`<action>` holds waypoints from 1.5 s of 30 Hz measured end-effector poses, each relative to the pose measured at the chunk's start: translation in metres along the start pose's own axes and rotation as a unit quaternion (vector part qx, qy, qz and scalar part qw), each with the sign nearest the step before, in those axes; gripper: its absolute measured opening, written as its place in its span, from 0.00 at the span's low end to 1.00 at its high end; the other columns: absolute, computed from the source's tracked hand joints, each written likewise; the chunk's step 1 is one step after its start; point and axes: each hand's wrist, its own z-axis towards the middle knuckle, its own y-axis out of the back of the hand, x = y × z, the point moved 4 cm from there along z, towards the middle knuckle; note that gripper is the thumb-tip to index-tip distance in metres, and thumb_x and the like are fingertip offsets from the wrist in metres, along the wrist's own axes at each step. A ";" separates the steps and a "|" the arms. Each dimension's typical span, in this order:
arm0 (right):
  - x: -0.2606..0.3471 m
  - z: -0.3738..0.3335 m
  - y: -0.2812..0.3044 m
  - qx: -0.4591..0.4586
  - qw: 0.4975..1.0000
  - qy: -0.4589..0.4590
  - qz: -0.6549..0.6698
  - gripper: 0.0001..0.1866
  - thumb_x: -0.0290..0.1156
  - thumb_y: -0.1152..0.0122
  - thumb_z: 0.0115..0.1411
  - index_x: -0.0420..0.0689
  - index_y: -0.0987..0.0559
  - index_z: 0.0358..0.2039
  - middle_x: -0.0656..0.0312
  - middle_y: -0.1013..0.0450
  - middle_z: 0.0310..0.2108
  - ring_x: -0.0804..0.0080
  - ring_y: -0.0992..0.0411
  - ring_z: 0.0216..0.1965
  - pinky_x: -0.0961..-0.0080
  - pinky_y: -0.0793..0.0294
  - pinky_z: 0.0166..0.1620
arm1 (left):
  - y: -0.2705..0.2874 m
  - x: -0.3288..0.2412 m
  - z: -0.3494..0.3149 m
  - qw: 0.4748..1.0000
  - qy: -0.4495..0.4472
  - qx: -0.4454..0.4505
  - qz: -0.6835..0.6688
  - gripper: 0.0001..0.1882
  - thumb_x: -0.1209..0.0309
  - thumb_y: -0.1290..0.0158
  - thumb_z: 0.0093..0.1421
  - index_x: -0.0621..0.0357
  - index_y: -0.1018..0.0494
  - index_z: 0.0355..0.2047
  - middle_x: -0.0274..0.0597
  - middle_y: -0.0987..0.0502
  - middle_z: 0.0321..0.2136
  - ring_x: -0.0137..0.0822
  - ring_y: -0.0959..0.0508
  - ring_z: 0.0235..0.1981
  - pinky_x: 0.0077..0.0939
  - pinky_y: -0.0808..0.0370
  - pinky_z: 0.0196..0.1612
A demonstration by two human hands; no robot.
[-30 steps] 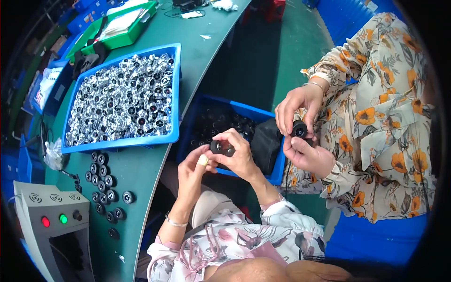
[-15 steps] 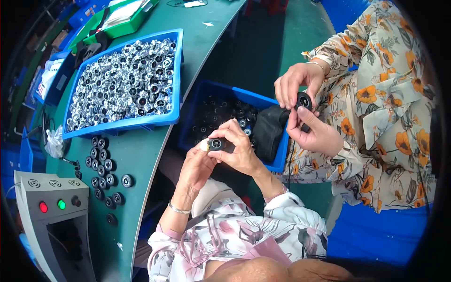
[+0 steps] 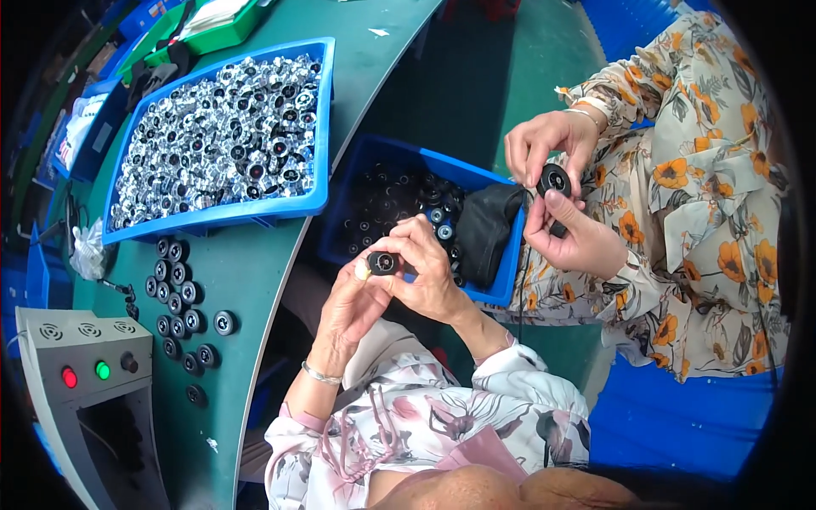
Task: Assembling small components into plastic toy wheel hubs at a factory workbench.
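A small black wheel [image 3: 384, 263] with a round hub is pinched between my two hands, held up off the bench edge. My left hand [image 3: 347, 304], with something pale yellow on a fingertip, grips its left side. The curled fingers of my right hand [image 3: 432, 276] close on it from the right. Below and beyond them, a blue bin [image 3: 347, 161] holds many dark wheels and a black cloth bag [image 3: 486, 234]. Several similar black wheels [image 3: 224, 322] lie loosely grouped on the green table [image 3: 255, 272] to my left.
A blue tray [image 3: 212, 212] heaped with clear and black wheel parts sits on the table. A grey box with lit buttons [image 3: 81, 340] stands at the near left. At my right, a co-worker's hands [image 3: 586, 242] hold another black wheel [image 3: 553, 181]. Green trays [image 3: 225, 30] lie far left.
My view has shifted slightly, so the tray and bench appear a little further left. Both my hands keep hold of the wheel, which now sits slightly further left in view.
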 end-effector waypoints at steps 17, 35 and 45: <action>-0.016 -0.024 -0.034 0.169 0.953 -0.206 0.147 0.10 0.21 0.37 0.60 0.36 0.20 0.42 0.60 0.25 0.39 0.73 0.23 0.41 0.78 0.24 0.46 | 0.037 -0.009 -0.050 0.946 -0.162 -0.147 0.240 0.16 0.74 0.42 0.65 0.68 0.26 0.51 0.42 0.20 0.43 0.33 0.19 0.43 0.27 0.21 0.52; 0.055 -0.080 -0.145 0.313 0.791 -0.296 0.434 0.06 0.25 0.41 0.67 0.37 0.23 0.42 0.67 0.24 0.35 0.84 0.27 0.38 0.83 0.25 0.43 | 0.102 -0.004 -0.190 0.955 -0.205 -0.214 -0.006 0.12 0.74 0.40 0.62 0.64 0.24 0.46 0.39 0.21 0.39 0.30 0.22 0.39 0.24 0.26 0.42; 0.059 -0.101 -0.173 0.345 0.782 -0.339 0.394 0.08 0.29 0.41 0.67 0.36 0.23 0.40 0.62 0.22 0.34 0.78 0.23 0.36 0.79 0.22 0.42 | 0.135 0.008 -0.209 0.949 -0.207 -0.219 -0.091 0.11 0.74 0.42 0.64 0.66 0.24 0.46 0.41 0.20 0.40 0.34 0.22 0.38 0.25 0.24 0.43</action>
